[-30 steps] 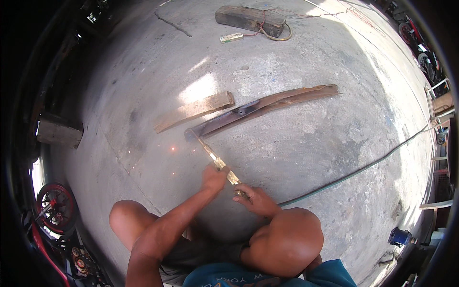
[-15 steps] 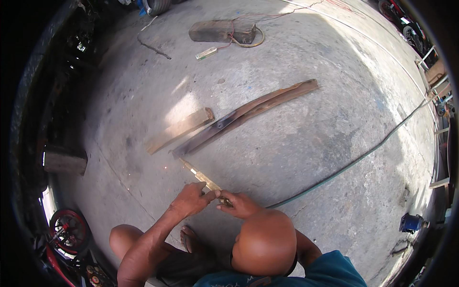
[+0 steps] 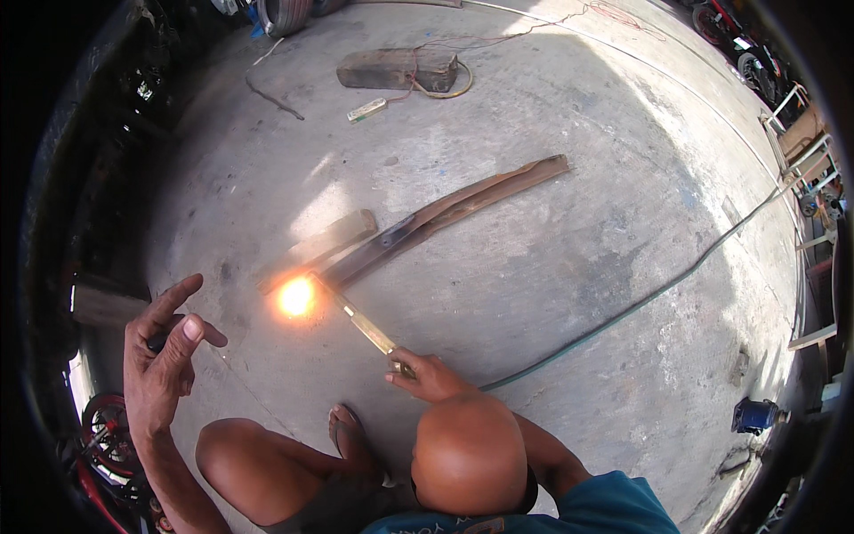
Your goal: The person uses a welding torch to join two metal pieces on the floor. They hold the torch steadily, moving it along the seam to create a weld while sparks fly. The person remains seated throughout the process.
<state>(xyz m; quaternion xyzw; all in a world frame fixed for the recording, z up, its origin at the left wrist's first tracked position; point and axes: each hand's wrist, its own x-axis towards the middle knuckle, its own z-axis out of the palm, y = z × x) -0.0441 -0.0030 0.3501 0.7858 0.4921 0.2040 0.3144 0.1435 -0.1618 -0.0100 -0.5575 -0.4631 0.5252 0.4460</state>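
A brass torch (image 3: 365, 327) is gripped in my right hand (image 3: 418, 374), with a bright flame (image 3: 295, 296) at its tip beside the near end of a long, rusty steel channel (image 3: 471, 196). A timber block (image 3: 342, 230) lies just behind the channel, partly washed out by the glare. My left hand (image 3: 165, 351) is raised at the left, away from the torch, index finger and thumb apart, with a small dark object (image 3: 158, 342) held in its curled fingers.
A green hose (image 3: 623, 316) crosses the concrete floor (image 3: 569, 294) at right. A dark block (image 3: 391, 67) with wires and a power strip (image 3: 367, 109) lies ahead. A motorcycle (image 3: 107, 436) stands lower left, a blue object (image 3: 753, 415) at right, another dark block (image 3: 107, 303) at left.
My left hand has come off the torch and moved left. A large bright flame has appeared at the nozzle, where only small sparks showed. My right hand still grips the torch.
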